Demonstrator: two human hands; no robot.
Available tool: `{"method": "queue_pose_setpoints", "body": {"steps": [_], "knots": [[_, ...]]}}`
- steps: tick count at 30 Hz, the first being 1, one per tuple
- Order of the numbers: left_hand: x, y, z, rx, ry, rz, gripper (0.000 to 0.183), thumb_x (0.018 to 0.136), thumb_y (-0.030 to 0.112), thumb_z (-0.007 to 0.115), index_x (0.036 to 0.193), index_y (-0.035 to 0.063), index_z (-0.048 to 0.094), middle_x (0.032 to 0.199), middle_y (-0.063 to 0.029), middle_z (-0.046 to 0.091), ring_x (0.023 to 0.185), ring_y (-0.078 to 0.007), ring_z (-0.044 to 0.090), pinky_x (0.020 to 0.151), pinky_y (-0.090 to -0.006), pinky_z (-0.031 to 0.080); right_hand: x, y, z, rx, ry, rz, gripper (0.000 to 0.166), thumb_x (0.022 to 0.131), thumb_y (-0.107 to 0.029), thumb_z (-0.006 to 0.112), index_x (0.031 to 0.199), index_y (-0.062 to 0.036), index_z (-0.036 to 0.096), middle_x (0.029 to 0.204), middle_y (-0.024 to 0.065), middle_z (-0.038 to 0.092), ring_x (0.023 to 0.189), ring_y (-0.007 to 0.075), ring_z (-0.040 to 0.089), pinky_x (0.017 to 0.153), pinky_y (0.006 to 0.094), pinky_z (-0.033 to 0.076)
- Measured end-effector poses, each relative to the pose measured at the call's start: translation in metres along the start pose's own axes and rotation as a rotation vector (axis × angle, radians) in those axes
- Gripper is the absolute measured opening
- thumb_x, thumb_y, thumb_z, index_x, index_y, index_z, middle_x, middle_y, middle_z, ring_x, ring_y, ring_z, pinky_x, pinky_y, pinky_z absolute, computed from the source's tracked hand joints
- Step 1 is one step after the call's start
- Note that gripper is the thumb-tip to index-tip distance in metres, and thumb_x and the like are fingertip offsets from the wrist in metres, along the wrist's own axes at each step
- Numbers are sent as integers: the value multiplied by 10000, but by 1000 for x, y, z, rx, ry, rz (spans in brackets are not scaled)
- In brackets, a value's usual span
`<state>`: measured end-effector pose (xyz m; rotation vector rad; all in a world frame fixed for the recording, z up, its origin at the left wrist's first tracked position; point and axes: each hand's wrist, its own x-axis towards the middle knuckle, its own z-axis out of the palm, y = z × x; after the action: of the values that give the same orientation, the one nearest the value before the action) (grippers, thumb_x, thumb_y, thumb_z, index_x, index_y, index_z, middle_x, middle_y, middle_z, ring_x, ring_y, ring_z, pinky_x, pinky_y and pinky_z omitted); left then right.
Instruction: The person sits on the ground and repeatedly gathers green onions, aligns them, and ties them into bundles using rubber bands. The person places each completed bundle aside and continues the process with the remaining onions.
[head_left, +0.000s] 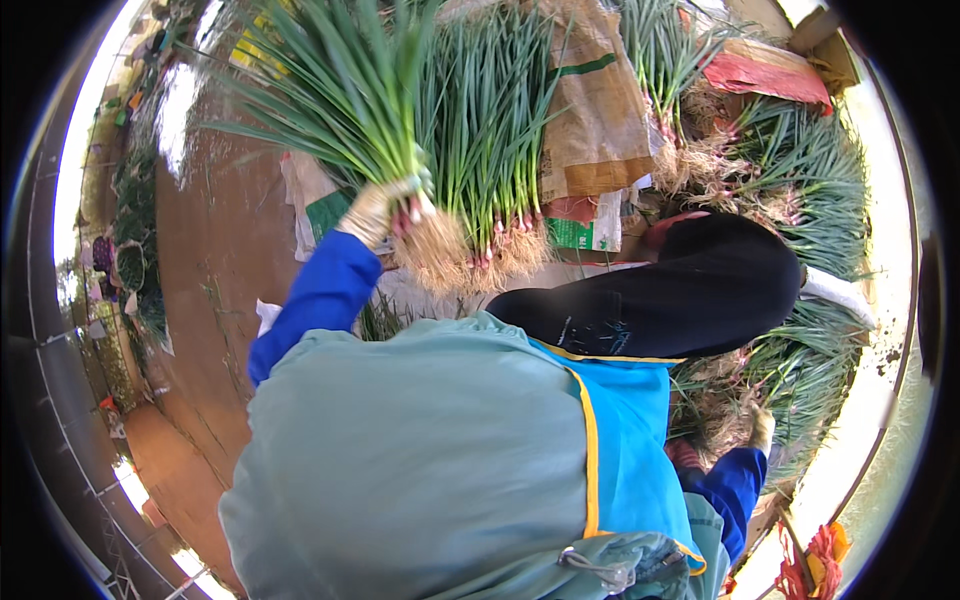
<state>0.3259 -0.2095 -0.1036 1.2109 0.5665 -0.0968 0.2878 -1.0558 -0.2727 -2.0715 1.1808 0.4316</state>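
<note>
My left hand (379, 208), in a pale glove under a blue sleeve, grips a bunch of green onions (352, 97) just above their reddish bulbs. The leaves fan towards the upper left and the stringy roots hang at the right. Right beside the bunch lies a thick row of more green onions (487, 112), roots towards me. My right hand (762, 429), also in a pale glove, is low at the right, against the tangled roots of other green onions (802, 394); its fingers are mostly hidden, so I cannot tell whether it holds any.
A woven sack (596, 112) with a green stripe lies right of the row. Beyond it are another bunch (660, 60), a red and tan sack (769, 75) and a long heap of green onions (810, 165). My bent knee in dark trousers (660, 300) stands between the hands. Brown floor (217, 300) stretches left.
</note>
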Motion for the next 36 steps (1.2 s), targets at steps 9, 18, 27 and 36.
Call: {"method": "queue_pose_setpoints", "body": {"steps": [9, 18, 27, 36], "knots": [[65, -186, -61, -68, 27, -739, 254, 779, 230, 674, 830, -15, 634, 690, -149, 647, 438, -224, 573, 343, -309, 415, 47, -9, -85, -400, -47, -211, 386, 842, -356, 564, 996, -6, 613, 763, 111, 641, 641, 184, 541, 610, 346, 475], [23, -146, -46, 1040, 777, -146, 703, 862, 467, 494, 1322, -28, 301, 1140, -261, 538, 888, -370, 611, 752, -435, 496, 3, -112, -109, 449, 44, -254, 385, 880, -425, 486, 890, -56, 596, 599, -23, 482, 485, 110, 399, 474, 232, 376], [71, -139, -64, 1158, 231, -396, 648, 916, 454, 374, 1305, -55, 278, 1112, -246, 542, 817, -325, 592, 710, -380, 493, -41, -103, -83, 64, 29, -404, 240, 869, -229, 516, 1021, -63, 599, 689, 14, 507, 617, 97, 462, 555, 257, 400], [10, 78, 67, 900, 147, 286, 244, 862, 267, 571, 1019, 80, 587, 696, -16, 560, 527, -55, 464, 415, -208, 343, -151, -160, 77, 843, -682, 2, 260, 880, -276, 522, 923, -28, 589, 755, 44, 595, 647, 191, 540, 613, 335, 449]]}}
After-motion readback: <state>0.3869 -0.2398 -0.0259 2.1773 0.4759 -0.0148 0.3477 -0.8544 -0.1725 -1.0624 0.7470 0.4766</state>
